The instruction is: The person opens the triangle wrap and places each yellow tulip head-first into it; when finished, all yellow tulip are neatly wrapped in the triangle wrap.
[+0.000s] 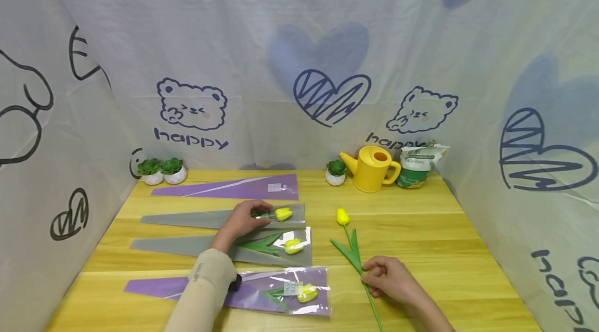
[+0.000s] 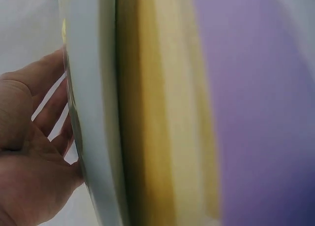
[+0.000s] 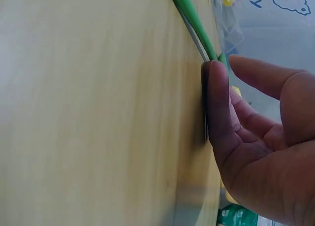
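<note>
My left hand (image 1: 243,220) lies on a grey flower sleeve (image 1: 196,219) that holds a yellow tulip (image 1: 283,214), fingers spread flat over the stem end. In the left wrist view the fingers (image 2: 49,103) press against the sleeve (image 2: 93,113). A loose yellow tulip (image 1: 343,216) with a green stem (image 1: 355,254) lies on the wooden table (image 1: 444,238). My right hand (image 1: 386,275) rests at the lower stem. In the right wrist view a fingertip (image 3: 216,73) touches the table beside the stem (image 3: 194,19), with the thumb held apart.
A second grey sleeve (image 1: 187,244) and a purple sleeve (image 1: 154,286) each hold a tulip. An empty purple sleeve (image 1: 243,188) lies behind. A yellow watering can (image 1: 372,168), a bag (image 1: 416,165) and small potted plants (image 1: 161,169) line the back. Printed cloth walls enclose the table.
</note>
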`<state>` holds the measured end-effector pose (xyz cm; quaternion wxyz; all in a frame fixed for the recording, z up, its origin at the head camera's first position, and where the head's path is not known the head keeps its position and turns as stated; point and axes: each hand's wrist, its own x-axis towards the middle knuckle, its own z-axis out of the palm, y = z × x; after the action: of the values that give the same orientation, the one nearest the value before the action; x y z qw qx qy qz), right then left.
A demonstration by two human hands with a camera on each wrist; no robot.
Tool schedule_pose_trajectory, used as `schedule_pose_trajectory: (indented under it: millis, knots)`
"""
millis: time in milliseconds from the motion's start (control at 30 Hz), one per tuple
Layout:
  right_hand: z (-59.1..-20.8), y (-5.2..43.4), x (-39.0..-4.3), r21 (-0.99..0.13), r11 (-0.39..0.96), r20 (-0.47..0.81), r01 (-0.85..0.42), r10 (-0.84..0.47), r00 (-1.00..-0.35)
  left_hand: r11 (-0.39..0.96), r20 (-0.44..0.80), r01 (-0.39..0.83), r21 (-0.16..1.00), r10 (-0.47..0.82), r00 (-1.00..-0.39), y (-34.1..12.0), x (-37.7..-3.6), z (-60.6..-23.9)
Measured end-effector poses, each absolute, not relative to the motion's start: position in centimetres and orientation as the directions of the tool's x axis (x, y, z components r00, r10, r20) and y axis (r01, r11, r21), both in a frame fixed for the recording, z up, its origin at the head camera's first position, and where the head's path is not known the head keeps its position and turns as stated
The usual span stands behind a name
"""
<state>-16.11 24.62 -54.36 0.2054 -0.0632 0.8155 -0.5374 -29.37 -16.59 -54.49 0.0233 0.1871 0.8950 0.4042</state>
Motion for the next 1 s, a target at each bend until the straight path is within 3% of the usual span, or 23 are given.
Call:
schedule_pose_trajectory:
  millis: [200, 500, 767, 1000]
  knots:
    - [-54.4, 24.1, -16.1, -0.882, 0.462, -0.253, 0.091, -0.302, -0.919, 0.619, 0.065, 0.266, 0.739, 0.327, -0.943, -16.5, -29.4, -54.5]
    - [-54.3, 23.5, -16.1, -0.858, 0.492, -0.290, 0.149, -0.225, -0.930, 0.643, 0.007, 0.187, 0.743, 0.271, -0.963, -16.4, -29.3, -54.5]
    - [-54.3, 23.5, -16.3, -0.881, 0.408, -0.343, 0.240, -0.203, -0.917, 0.634, 0.007, 0.184, 0.751, 0.271, -0.962, -16.4, -29.3, -54.3]
    - [-54.7, 23.9, -16.7, -0.896, 0.369, -0.346, 0.245, -0.237, -0.908, 0.609, 0.049, 0.210, 0.765, 0.271, -0.961, -16.4, -29.1, -53.5]
